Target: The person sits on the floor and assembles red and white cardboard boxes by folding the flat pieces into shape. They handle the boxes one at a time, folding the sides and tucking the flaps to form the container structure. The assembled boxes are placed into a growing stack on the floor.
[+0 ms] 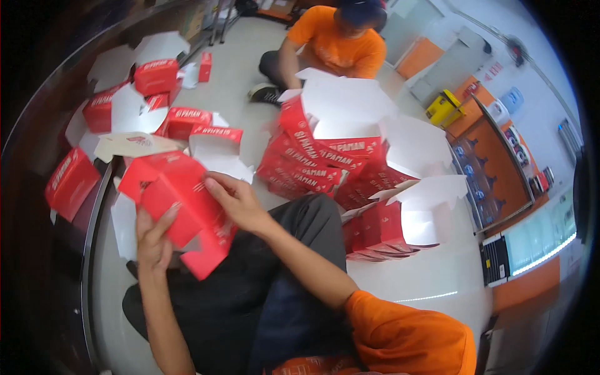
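Observation:
A partly folded red cardboard box (181,209) is held tilted above my crossed legs, its flaps sticking out. My left hand (155,240) grips its lower left side, with the thumb on the red face. At the upper right edge, my right hand (236,201) has its fingers closed on the cardboard. Just beyond lie several loose red-and-white boxes (187,120), some with white lids standing up. To the right of them rise stacks of nested red boxes (300,159) with white insides, and a lower stack (378,228) sits beside my knee.
A co-worker in an orange shirt (340,40) sits on the floor behind the stacks. Along my left runs a dark cabinet with a metal edge (94,237). A yellow bin (445,107), a rack of water bottles (478,181) and a lit glass-fronted cooler (540,237) stand on the right.

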A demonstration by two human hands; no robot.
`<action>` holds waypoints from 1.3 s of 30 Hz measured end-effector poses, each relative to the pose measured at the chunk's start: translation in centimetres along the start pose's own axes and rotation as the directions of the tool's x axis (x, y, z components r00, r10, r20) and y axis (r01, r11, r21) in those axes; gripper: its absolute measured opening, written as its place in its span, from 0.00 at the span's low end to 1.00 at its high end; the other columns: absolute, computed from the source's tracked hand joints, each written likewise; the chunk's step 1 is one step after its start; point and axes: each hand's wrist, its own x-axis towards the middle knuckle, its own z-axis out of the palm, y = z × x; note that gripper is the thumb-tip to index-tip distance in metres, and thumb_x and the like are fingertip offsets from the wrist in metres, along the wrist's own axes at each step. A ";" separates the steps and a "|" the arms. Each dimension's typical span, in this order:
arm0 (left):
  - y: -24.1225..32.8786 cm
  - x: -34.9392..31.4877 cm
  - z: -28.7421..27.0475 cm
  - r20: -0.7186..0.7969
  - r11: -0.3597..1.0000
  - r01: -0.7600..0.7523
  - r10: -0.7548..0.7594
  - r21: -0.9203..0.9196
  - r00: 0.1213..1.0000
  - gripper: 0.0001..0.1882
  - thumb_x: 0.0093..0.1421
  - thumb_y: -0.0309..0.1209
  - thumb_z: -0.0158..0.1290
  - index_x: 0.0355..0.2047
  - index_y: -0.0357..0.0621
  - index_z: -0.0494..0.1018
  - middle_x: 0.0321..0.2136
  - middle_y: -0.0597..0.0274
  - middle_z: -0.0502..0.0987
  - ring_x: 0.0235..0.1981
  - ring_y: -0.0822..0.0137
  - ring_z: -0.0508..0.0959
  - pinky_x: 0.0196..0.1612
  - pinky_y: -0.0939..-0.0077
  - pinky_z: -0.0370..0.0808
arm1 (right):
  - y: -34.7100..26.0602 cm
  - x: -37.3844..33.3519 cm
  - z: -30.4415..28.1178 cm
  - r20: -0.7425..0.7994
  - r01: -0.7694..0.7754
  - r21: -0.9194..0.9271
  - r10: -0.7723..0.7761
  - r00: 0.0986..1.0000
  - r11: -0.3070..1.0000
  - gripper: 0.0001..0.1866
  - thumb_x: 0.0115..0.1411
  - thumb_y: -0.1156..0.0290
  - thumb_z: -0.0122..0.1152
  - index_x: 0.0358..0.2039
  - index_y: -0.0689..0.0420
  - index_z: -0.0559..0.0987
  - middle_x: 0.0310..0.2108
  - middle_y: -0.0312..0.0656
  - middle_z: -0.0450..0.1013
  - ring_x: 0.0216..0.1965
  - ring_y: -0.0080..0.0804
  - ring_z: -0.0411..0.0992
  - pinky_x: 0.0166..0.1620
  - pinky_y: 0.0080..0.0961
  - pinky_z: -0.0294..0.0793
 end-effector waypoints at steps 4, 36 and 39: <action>-3.3 0.0 1.2 0.171 0.995 0.016 0.002 -0.101 0.985 0.30 0.56 0.15 0.53 0.58 0.40 0.59 0.52 0.56 0.70 0.54 0.64 0.71 0.57 0.67 0.69 | -4.5 -0.8 -0.5 0.212 0.182 -0.233 -0.133 0.968 0.955 0.20 0.68 0.62 0.49 0.52 0.63 0.73 0.36 0.42 0.76 0.41 0.22 0.71 0.46 0.23 0.70; -3.0 0.8 -0.7 -0.041 0.997 -0.010 0.007 -0.072 0.999 0.23 0.60 0.25 0.55 0.55 0.44 0.63 0.50 0.60 0.68 0.50 0.65 0.72 0.51 0.60 0.73 | -5.3 -2.7 2.3 0.307 0.388 -0.497 -0.260 0.915 0.776 0.36 0.53 0.88 0.51 0.64 0.58 0.59 0.43 0.64 0.71 0.44 0.52 0.75 0.46 0.36 0.72; -2.5 0.7 0.2 -0.059 0.997 0.069 -0.067 0.025 0.996 0.18 0.60 0.26 0.56 0.50 0.42 0.67 0.46 0.61 0.72 0.46 0.68 0.75 0.46 0.70 0.76 | -4.9 -1.5 1.4 0.295 0.334 -0.550 -0.196 0.935 0.765 0.36 0.55 0.87 0.51 0.65 0.58 0.55 0.45 0.62 0.72 0.44 0.46 0.76 0.47 0.31 0.71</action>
